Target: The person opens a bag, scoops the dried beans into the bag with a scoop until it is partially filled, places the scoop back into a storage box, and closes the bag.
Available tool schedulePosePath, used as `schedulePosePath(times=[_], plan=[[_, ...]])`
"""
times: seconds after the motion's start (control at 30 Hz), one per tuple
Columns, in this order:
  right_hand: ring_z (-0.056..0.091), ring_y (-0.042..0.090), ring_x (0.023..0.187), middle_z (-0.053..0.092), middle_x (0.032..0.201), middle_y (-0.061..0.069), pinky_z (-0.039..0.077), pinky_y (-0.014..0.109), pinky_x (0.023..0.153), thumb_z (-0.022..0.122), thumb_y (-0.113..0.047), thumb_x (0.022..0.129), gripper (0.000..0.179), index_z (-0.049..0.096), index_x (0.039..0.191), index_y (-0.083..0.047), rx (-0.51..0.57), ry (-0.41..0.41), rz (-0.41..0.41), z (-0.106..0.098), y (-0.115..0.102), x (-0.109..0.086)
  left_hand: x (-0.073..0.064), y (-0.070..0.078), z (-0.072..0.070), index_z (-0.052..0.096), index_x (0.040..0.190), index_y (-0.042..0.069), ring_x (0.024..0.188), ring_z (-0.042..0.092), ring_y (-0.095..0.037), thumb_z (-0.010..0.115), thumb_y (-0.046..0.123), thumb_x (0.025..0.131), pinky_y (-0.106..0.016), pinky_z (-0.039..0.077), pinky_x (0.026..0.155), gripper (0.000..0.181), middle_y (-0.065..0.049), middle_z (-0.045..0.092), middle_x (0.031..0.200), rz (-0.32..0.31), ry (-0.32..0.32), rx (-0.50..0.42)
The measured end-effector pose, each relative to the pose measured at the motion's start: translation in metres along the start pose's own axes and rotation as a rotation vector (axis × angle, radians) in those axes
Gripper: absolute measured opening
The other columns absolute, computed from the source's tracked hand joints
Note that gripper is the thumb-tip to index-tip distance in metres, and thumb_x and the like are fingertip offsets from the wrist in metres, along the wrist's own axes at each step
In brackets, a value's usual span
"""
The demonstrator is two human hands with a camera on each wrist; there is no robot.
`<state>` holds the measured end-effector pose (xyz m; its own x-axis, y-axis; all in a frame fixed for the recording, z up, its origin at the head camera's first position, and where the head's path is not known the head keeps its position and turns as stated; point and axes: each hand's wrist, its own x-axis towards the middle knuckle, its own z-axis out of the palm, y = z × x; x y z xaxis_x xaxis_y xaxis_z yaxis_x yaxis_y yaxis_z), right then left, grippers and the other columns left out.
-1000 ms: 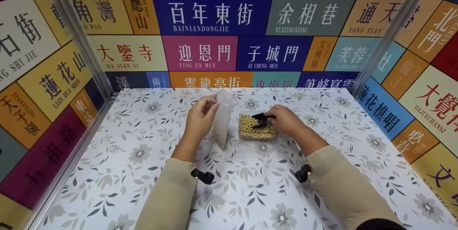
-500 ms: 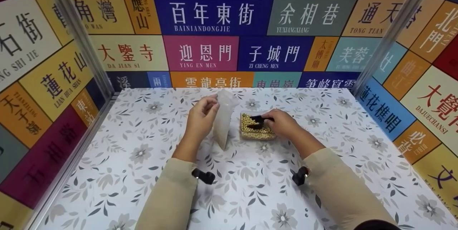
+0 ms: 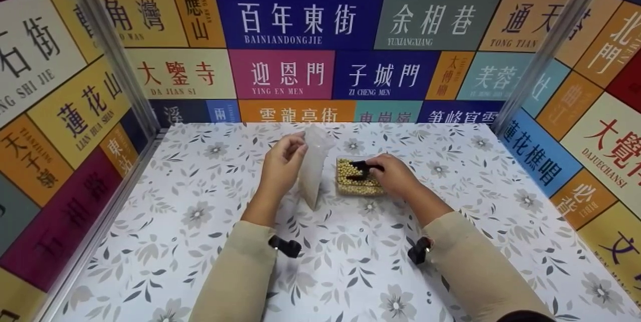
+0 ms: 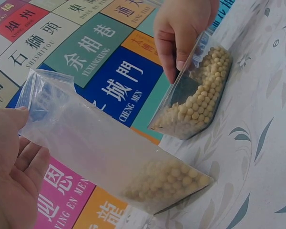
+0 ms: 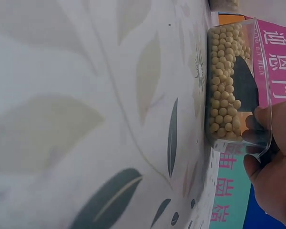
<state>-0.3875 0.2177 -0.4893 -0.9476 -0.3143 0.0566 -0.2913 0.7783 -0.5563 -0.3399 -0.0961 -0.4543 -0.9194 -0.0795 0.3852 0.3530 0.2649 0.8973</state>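
My left hand [image 3: 281,164] pinches the top edge of a clear zip bag [image 4: 100,129], holding it upright on the table. Soybeans [image 4: 167,179] fill its bottom corner. To its right stands a clear plastic box [image 3: 360,192] of soybeans [image 5: 224,90]. My right hand [image 3: 395,174] grips the handle of a black scoop [image 3: 359,169] at the box's right side. In the right wrist view the scoop's dark blade [image 5: 245,86] sits down among the beans inside the box, its tip partly covered.
A white tablecloth [image 3: 350,267] with grey flowers and leaves covers the table. Panels of coloured signs [image 3: 300,16] wall the back and both sides, with clear corner posts [image 3: 112,56] at left and right.
My right hand has moved a little left with the scoop, pushing its blade toward the left and into the beans. The left hand and bag have kept their place.
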Motion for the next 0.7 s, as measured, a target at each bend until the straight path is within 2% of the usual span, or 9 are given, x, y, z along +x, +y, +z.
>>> schedulePosePath(times=[0.2,0.47,0.7], plan=[[0.057,0.037,0.140,0.061,0.147,0.016,0.047,0.057,0.120,0.057,-0.019,0.112,0.037,0.064,0.146,-0.009,0.067,0.011,0.014,0.000,0.003,-0.003,0.000,0.000,0.000,0.070,0.114,0.014,0.131,0.069,-0.016,0.065,0.022,0.108,-0.031,0.057,0.112,0.011,0.000,0.069,0.146,0.030,-0.006,0.018],[0.056,0.039,0.142,0.062,0.147,0.018,0.045,0.057,0.123,0.058,-0.018,0.111,0.035,0.066,0.144,-0.007,0.083,0.047,-0.017,0.000,0.004,-0.007,0.000,-0.001,0.001,0.069,0.111,0.017,0.132,0.068,-0.015,0.066,0.022,0.108,-0.029,0.057,0.113,0.007,0.002,0.069,0.145,0.010,-0.003,0.001],[0.057,0.038,0.141,0.063,0.147,0.017,0.045,0.056,0.123,0.060,-0.018,0.110,0.034,0.068,0.142,-0.009,0.113,0.088,-0.017,-0.002,0.006,-0.011,0.001,-0.002,0.000,0.069,0.111,0.014,0.132,0.069,-0.017,0.066,0.021,0.108,-0.029,0.057,0.112,0.008,-0.001,0.070,0.145,0.031,-0.005,-0.017]])
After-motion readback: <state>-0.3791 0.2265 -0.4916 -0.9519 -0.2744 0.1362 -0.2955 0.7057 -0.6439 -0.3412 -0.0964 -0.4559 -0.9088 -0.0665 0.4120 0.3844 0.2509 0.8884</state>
